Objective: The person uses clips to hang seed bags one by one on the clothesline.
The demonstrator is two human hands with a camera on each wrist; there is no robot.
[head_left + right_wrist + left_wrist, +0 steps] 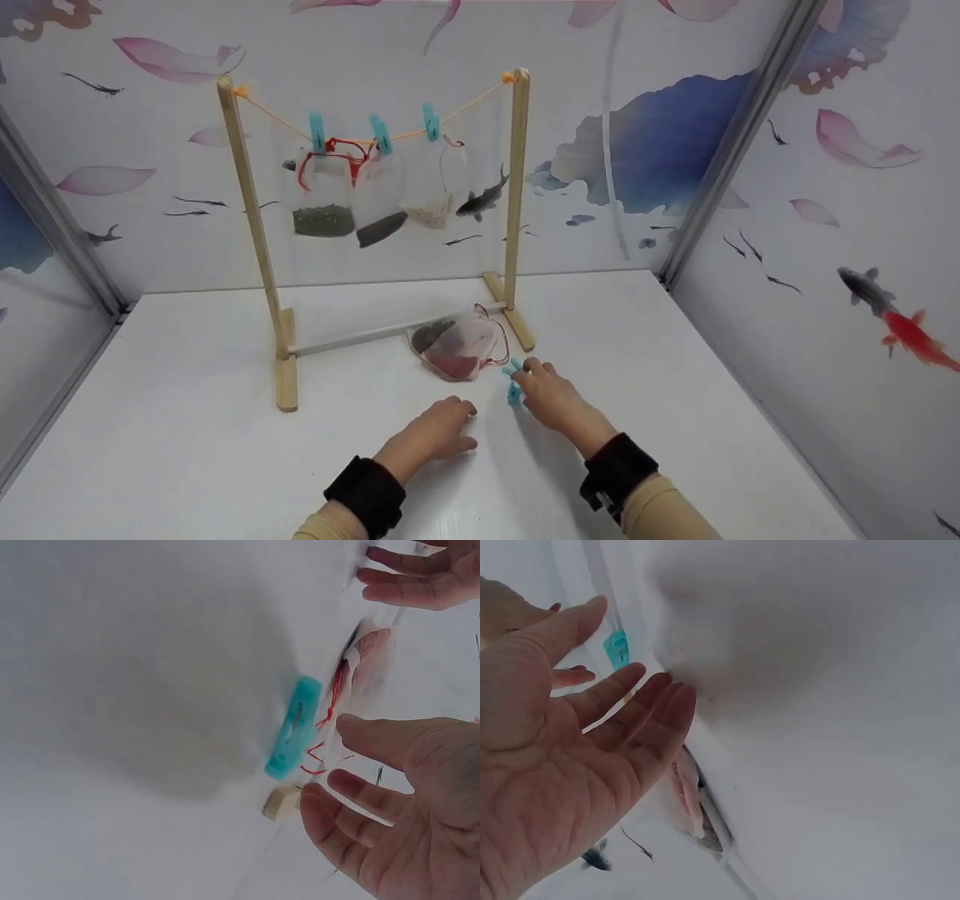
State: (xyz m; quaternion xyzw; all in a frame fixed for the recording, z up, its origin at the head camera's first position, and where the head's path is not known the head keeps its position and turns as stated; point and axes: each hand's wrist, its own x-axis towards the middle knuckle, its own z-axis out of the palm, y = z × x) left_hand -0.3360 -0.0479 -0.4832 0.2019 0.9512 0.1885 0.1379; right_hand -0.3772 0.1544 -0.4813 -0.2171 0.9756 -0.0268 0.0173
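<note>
From where I stand, the right hand (pixel 555 397) is held low over the table (pixel 187 420) with its thumb and fingers apart and only gently bent, gripping nothing. A blue clip (pixel 514 395) lies just off its fingertips, on the side toward the other hand; whether a second clip overlaps it there, I can't tell. The left hand (pixel 435 431) is also unclosed and empty, its fingers relaxed, a little nearer the person than the right hand.

Ahead of the left hand, and ahead and to the left of the right one, a heap of see-through pouches (pixel 457 349) with red cord rests on the table, dark and reddish contents showing; I'd take it for two overlapping.

Farther off, beyond both hands, stands a wooden frame (pixel 517 187) with an orange line (pixel 472 103) strung across. Three pouches hang there from blue pegs (pixel 382 135): a green-filled one (pixel 323 220), a dark-filled one (pixel 381 229) and a pale-grained one (pixel 431 212).

So I'd judge the pegging more than half done: three are up, while the heap by the hands remains unhung and the loose clip unused.
</note>
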